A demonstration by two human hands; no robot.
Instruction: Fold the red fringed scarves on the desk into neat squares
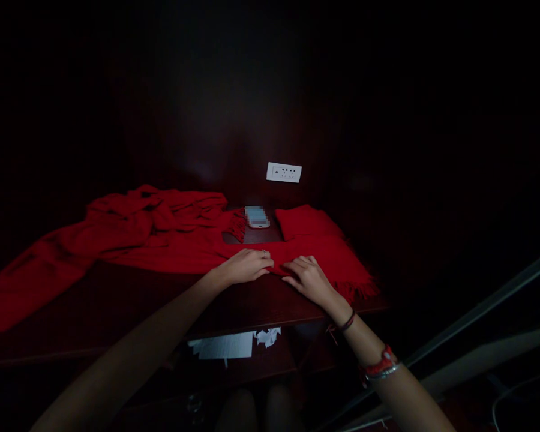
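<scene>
A red fringed scarf (pixel 184 252) stretches across the dark wooden shelf, bunched and wrinkled on the left. To the right it lies flatter, with a folded part and fringe at its end. My left hand (pixel 247 265) is on the narrow middle stretch of the scarf, its fingers curled together at the cloth's front edge. Just to its right, my right hand (pixel 309 279) rests on the same cloth, fingers bent and a little apart, thumb held out near the edge. The fabric directly under both hands is hidden.
Behind the scarf lies a phone (pixel 257 216) with a blurred screen. A white socket panel (pixel 284 172) is on the dark back wall. Beneath the shelf's front edge are white papers (pixel 222 346) and crumpled paper (pixel 269 337). The surroundings are very dark.
</scene>
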